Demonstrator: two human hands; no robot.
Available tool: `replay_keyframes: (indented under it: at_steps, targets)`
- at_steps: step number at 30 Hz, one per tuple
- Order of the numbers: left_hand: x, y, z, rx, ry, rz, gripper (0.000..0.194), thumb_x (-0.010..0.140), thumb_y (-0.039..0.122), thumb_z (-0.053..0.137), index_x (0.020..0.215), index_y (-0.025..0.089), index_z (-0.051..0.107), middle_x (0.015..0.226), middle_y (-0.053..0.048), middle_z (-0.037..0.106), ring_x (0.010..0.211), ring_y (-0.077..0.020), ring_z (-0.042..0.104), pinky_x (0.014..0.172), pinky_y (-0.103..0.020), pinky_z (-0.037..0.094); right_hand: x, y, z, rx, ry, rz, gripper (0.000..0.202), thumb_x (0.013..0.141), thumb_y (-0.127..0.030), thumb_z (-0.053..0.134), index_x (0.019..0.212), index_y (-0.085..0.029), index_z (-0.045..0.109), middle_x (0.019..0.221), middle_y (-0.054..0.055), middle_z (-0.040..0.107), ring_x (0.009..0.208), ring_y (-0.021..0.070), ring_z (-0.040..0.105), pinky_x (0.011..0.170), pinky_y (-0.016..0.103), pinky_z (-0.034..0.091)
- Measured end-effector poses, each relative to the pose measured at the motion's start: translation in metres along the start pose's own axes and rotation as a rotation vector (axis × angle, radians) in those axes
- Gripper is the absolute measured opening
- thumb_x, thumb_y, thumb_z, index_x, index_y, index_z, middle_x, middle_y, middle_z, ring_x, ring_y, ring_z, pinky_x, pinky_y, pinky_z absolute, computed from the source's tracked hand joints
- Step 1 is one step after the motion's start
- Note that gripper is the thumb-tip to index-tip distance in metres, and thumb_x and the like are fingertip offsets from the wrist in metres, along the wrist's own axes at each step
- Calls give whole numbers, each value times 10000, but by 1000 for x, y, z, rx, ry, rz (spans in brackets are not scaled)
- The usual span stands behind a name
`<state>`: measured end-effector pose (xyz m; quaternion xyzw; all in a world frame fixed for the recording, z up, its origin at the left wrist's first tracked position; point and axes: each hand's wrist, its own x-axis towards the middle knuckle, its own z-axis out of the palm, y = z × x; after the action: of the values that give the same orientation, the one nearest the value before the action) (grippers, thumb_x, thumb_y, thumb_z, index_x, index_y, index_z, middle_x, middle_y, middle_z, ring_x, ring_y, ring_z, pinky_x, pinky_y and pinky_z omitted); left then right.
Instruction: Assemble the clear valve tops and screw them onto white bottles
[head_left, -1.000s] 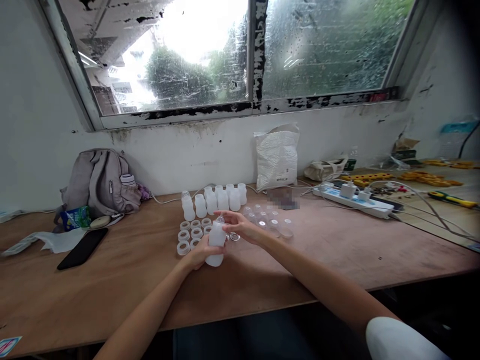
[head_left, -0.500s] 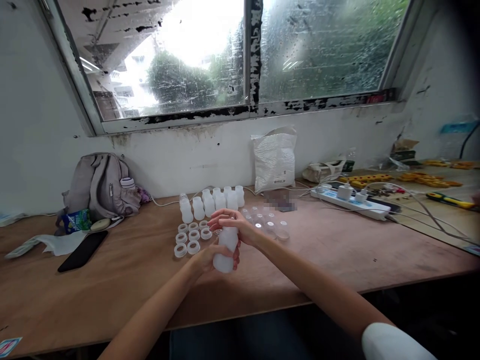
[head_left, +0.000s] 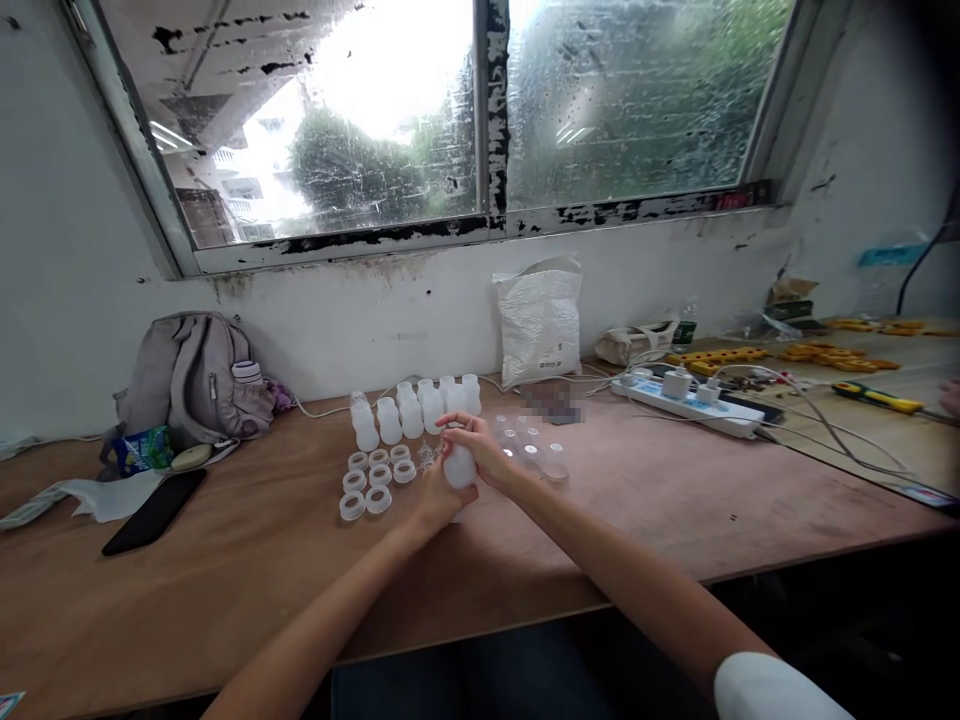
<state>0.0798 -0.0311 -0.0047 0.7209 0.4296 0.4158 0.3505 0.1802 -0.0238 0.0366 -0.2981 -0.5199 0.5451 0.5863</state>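
A frosted white plastic bottle (head_left: 459, 468) is held over the table, its rounded base tipped towards me. My left hand (head_left: 433, 498) wraps around the bottle's body from the left and below. At its far end, my right hand (head_left: 484, 450) closes around it with curled fingers; that end is hidden behind them. Beyond my hands stand several similar white bottles (head_left: 409, 412) in a group. White screw rings (head_left: 379, 498) lie in rows left of my hands, with small clear pieces (head_left: 426, 455) beside them. Clear domed caps (head_left: 531, 452) sit to the right.
A grey backpack (head_left: 196, 375) leans at the back left, near a black phone (head_left: 154, 512). Against the wall stands a white padded bag (head_left: 538, 320). A power strip (head_left: 690, 403) with cables lies at right, beyond it yellow parts (head_left: 836, 356) and a screwdriver (head_left: 876, 397).
The bottle has tilted, turning its base up towards me, and both hands have turned with it. My right fingers have moved from over its top to around the far end. The view has shifted slightly.
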Motion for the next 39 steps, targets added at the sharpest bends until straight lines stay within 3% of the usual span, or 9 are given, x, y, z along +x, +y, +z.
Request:
replay_keyframes:
  at_steps: [5, 10, 14, 17, 24, 28, 33, 36, 39]
  targets:
    - [-3, -9, 4, 143, 103, 102, 484, 607, 189, 614, 1055, 170, 432, 869, -60, 577, 786, -238, 564, 695, -355, 426, -3, -10, -6, -241, 82, -73, 196, 664, -283, 583, 822, -169, 567, 510, -34, 568, 482, 120, 531, 474, 217, 391]
    - [-4, -18, -7, 181, 144, 238, 490, 701, 318, 598, 1110, 189, 360, 1017, -94, 556, 888, -247, 557, 768, -386, 424, 3, -45, -49, -890, -10, -265, 288, 783, -422, 476, 781, -167, 611, 754, 42, 638, 685, 158, 562, 602, 255, 398]
    - [-4, -20, -17, 130, 114, 265, 445, 771, 255, 527, 1162, 175, 330, 1075, -97, 532, 967, -208, 526, 847, -364, 405, 0, -46, -82, -1538, -153, -91, 248, 747, -412, 541, 783, -195, 655, 783, 58, 653, 797, 216, 555, 692, 306, 361]
    - [-5, -19, -19, 103, 121, 301, 451, 776, 279, 536, 1176, 183, 352, 1127, -97, 509, 1018, -207, 498, 879, -357, 383, -6, -34, -90, -1737, -190, 31, 216, 717, -373, 589, 833, -205, 660, 844, 78, 658, 924, 275, 532, 759, 357, 325]
    - [-5, -18, -18, 125, 193, 285, 530, 694, 368, 637, 1145, 202, 412, 1004, -63, 558, 907, -193, 529, 789, -320, 412, -8, -30, -89, -1690, -214, 123, 161, 681, -345, 636, 747, -201, 657, 738, 50, 669, 780, 243, 591, 738, 365, 355]
    - [-3, -17, -20, 107, 196, 309, 507, 684, 368, 650, 1124, 215, 453, 1022, -59, 562, 944, -196, 520, 824, -326, 396, -5, -33, -88, -1598, -161, 36, 179, 725, -306, 590, 862, -200, 634, 825, 53, 665, 767, 202, 595, 715, 326, 400]
    - [-1, -19, -20, -122, 123, 141, 477, 698, 395, 630, 1075, 179, 432, 833, -34, 593, 768, -171, 579, 709, -298, 438, -2, -47, -80, -844, 193, -272, 329, 716, -396, 593, 954, -169, 603, 859, 73, 641, 709, 178, 583, 629, 309, 454]
    - [-1, -19, -20, -181, 64, 116, 408, 715, 381, 615, 1024, 171, 452, 830, -39, 610, 755, -168, 596, 686, -284, 448, -3, -56, -72, -522, 193, -236, 407, 679, -453, 624, 966, -164, 609, 829, 64, 632, 714, 169, 562, 600, 291, 449]
    - [-2, -18, -21, -182, 42, 113, 387, 714, 369, 615, 1019, 169, 485, 824, -40, 624, 761, -170, 599, 691, -285, 453, -6, -58, -66, -510, 160, -216, 413, 654, -445, 650, 955, -163, 624, 871, 65, 629, 731, 161, 541, 582, 266, 423]
